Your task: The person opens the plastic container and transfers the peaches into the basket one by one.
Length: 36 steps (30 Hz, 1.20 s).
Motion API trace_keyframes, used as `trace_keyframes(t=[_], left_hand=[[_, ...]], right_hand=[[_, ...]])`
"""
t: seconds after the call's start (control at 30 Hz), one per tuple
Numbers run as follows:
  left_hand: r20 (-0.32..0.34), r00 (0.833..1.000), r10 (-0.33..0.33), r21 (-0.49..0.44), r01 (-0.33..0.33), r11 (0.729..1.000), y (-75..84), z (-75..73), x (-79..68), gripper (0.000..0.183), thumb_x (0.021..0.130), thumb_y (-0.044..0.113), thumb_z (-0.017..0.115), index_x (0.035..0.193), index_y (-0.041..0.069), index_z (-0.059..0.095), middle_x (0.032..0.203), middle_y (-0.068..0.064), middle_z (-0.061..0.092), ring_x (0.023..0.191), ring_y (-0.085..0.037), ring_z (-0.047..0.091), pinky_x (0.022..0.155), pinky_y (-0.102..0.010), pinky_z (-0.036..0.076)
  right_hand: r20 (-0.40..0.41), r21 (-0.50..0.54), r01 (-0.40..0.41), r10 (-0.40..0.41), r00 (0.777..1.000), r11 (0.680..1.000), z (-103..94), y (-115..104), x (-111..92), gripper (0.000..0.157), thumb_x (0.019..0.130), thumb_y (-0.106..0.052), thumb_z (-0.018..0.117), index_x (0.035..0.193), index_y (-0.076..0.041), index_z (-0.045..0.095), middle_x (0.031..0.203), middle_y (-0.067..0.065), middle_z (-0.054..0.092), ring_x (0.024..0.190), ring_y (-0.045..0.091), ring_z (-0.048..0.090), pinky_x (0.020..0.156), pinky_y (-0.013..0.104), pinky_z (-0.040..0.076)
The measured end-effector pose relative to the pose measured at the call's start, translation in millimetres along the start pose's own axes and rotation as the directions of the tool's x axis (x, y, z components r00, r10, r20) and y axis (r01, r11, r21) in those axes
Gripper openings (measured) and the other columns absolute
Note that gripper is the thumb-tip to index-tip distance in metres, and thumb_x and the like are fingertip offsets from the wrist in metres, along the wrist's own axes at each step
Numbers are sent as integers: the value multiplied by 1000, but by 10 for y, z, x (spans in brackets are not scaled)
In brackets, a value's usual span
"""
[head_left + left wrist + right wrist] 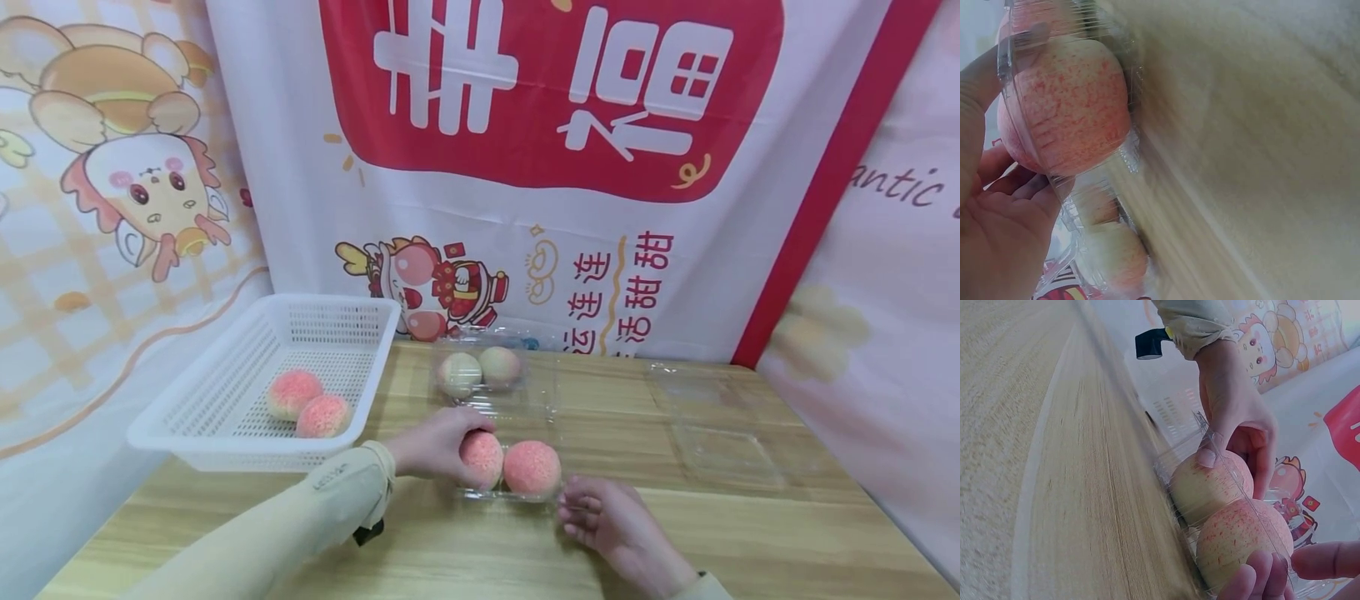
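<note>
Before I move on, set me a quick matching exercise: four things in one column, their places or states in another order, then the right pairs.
Things
1. white basket
2. left hand
3. right hand
4. pale balls

Places and states
A. just to the right of the front pink balls
B. behind the front pink balls, farther from the person
C. gripping the left one of the front pink balls
D. at the left, with two more pink balls inside

Pairs: 1-D, 2-C, 3-A, 4-B

Head view, buns [532, 469] at six o'clock: speckled pink over cream. Basket [232, 444] at eight is white. Panel [540, 125] at one: red, white characters [450, 58].
</note>
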<state>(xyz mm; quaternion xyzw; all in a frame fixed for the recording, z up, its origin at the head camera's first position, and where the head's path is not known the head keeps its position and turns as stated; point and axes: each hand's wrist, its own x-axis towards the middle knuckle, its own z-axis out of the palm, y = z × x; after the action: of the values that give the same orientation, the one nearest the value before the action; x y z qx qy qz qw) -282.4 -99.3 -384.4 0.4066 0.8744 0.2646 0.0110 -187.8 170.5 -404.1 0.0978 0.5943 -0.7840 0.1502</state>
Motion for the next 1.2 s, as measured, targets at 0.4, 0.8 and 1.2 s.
trace_keyframes(t=[0.4,0.8,1.2], left_hand=[[49,998,49,104,-54,993,-23,-33,-3,64,69,34,89,121,6,63,113,3,63,105,-12,56,93,-30,47],[55,996,71,164,-79,983,2,-89,2,57,68,37,88,113,9,66,101,8,62,94,-9,54,84,-27,48],[-18,996,86,133,-82,988,149,-133,6,49,68,33,88,106,11,67,102,4,65,92,-9,56,81,-25,50]], right_hand=[[16,-6,-6,6,1000,1000,22,-1,-2,14,93,-10,61,103,0,61,90,9,64,82,21,62,79,32,51],[3,-9,7,-7,1000,1000,53,-28,-9,13,93,-10,61,101,0,62,88,10,64,81,21,62,78,32,51],[12,3,5,-5,1000,1000,10,-19,-22,8,93,-10,61,93,-4,67,86,7,67,80,19,63,76,31,51]])
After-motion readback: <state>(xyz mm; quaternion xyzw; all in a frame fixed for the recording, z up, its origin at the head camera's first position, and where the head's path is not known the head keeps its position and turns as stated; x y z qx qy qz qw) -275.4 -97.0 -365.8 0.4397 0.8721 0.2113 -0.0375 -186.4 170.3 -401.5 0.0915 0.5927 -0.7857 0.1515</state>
